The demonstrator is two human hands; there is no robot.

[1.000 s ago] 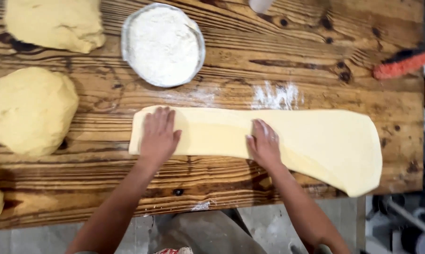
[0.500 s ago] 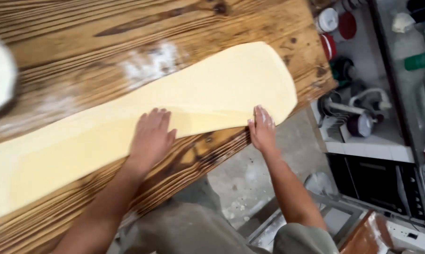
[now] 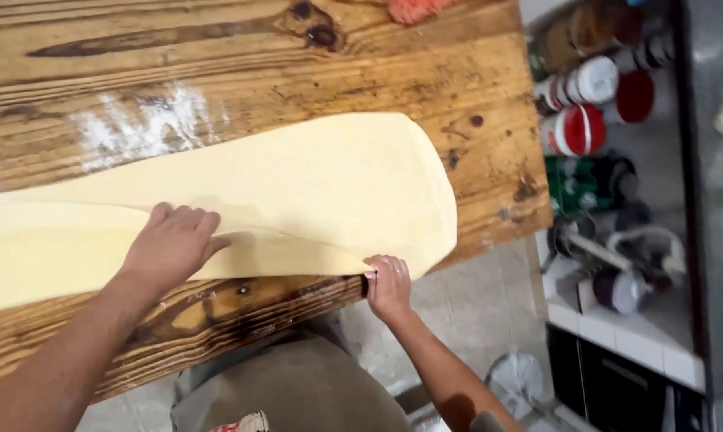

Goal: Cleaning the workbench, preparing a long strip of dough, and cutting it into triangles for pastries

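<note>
A: Centrally, a long pale-yellow dough sheet (image 3: pixel 297 200) lies across the wooden surface (image 3: pixel 241 64). How do the hands stand relative to it?

B: Left hand (image 3: pixel 172 246): flat on the dough sheet, palm down, fingers together and extended, resting at the folded near margin. It presses rather than clasps; nothing is enclosed in it.

A: And the other?

B: Right hand (image 3: pixel 389 286): at the near edge of the dough sheet, close to its rounded end, where the sheet reaches the rim of the surface. The fingers are curled onto the sheet's edge; whether they pinch it fully cannot be told from this view.

A: What else lies about the dough sheet?

B: Beyond its far edge, a dusting of white flour (image 3: pixel 145 124) on the surface. Farther beyond, at the top margin, part of an orange object (image 3: pixel 413 8), cut off by the frame. Past the sheet's rounded end, off the surface, a lower shelf holds jars with red and white lids (image 3: pixel 585 128). Near side of the sheet, below the rim, grey floor tiles (image 3: pixel 473 304) show beside the person's clothing (image 3: pixel 297 392).
</note>
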